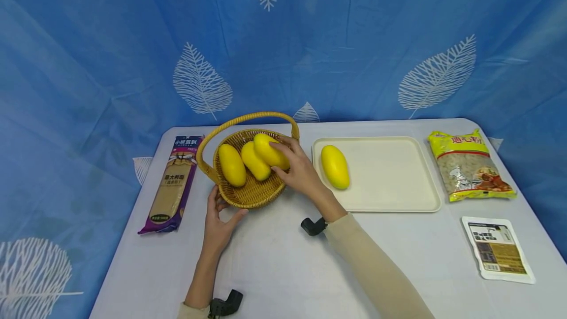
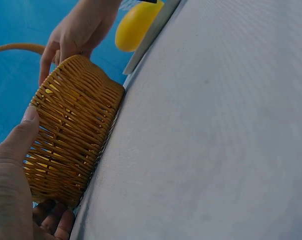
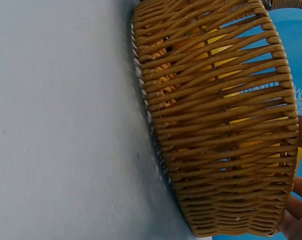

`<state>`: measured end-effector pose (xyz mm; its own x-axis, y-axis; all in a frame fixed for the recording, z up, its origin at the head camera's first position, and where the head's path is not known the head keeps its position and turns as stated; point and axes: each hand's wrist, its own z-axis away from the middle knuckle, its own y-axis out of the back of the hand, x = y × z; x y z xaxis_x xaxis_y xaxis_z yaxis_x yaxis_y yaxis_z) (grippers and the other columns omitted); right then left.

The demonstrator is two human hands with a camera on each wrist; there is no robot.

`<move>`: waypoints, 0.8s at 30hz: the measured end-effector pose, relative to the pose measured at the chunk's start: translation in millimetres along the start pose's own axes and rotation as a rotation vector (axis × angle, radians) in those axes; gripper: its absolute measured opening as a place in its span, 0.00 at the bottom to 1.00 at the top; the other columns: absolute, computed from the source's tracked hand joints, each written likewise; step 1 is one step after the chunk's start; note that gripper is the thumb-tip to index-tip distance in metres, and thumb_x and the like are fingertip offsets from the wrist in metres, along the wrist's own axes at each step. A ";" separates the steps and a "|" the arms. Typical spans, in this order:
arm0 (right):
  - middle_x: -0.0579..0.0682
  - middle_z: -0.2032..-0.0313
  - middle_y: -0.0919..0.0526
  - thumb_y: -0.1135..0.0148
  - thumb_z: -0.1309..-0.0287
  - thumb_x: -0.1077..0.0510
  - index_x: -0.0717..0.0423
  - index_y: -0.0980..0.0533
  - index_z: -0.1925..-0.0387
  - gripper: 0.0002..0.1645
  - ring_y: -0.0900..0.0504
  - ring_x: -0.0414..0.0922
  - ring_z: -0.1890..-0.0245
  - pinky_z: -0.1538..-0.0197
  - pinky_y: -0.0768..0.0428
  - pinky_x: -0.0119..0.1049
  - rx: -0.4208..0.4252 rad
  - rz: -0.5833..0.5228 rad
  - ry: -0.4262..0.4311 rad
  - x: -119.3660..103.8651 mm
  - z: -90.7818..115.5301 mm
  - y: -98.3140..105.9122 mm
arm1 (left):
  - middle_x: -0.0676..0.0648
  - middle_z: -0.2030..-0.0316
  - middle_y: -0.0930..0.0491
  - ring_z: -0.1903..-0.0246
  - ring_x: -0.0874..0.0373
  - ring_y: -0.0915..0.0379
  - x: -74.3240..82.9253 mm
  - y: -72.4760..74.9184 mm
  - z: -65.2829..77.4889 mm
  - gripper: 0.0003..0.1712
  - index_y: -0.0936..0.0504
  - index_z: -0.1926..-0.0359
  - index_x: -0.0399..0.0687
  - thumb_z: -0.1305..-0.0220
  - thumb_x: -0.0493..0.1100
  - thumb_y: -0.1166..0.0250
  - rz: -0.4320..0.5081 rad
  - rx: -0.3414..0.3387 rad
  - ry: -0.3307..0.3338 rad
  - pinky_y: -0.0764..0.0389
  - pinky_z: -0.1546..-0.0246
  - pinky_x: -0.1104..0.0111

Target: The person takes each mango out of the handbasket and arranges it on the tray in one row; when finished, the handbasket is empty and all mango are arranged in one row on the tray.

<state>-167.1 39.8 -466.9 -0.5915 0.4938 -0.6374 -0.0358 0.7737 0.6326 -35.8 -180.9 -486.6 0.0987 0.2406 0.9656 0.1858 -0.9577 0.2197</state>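
A wicker basket (image 1: 253, 202) with a tall arched handle stands at the left half of the table. Inside it lie a plump mango (image 1: 232, 166) and a slimmer yellow mango (image 1: 254, 162). My right hand (image 1: 300, 169) reaches over the basket's right rim and holds another mango (image 1: 267, 148) between thumb and fingers. In the right wrist view, the woven wall hides most of that hand. My left hand (image 1: 218, 228) grips the basket's near left side. Its thumb (image 2: 27, 125) lies at the rim, the fingers curled around the lower end in the left wrist view.
Right of the basket, a cream tray (image 1: 390, 176) carries one mango (image 1: 335, 167) at its left end. A purple spaghetti pack (image 1: 170, 186) lies at far left. Farther right are a yellow pasta bag (image 1: 470, 166) and a flat white-edged packet (image 1: 498, 250). Blue leaf-printed cloth (image 1: 310, 53) hangs behind.
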 end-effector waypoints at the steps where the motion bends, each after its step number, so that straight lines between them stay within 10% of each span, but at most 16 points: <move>1: 0.58 0.34 0.34 0.30 0.43 0.58 0.49 0.30 0.34 0.35 0.33 0.53 0.32 0.31 0.30 0.47 -0.003 0.000 -0.008 -0.2 0.2 -0.2 | 0.28 0.35 0.36 0.43 0.39 0.35 -0.3 -0.1 0.1 0.54 0.52 0.25 0.36 0.47 0.28 0.29 0.004 0.000 -0.003 0.35 0.41 0.52; 24: 0.54 0.39 0.30 0.28 0.46 0.54 0.50 0.34 0.32 0.41 0.31 0.52 0.37 0.33 0.30 0.48 -0.018 0.004 -0.044 -1.2 1.1 -4.2 | 0.28 0.35 0.35 0.42 0.38 0.35 1.9 0.1 0.5 0.54 0.51 0.25 0.35 0.47 0.29 0.28 -0.013 0.002 -0.010 0.35 0.40 0.51</move>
<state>-165.4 36.4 -469.2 -0.5555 0.5142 -0.6535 -0.0483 0.7646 0.6427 -35.1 -180.5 -484.9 0.1063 0.2547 0.9612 0.1889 -0.9542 0.2320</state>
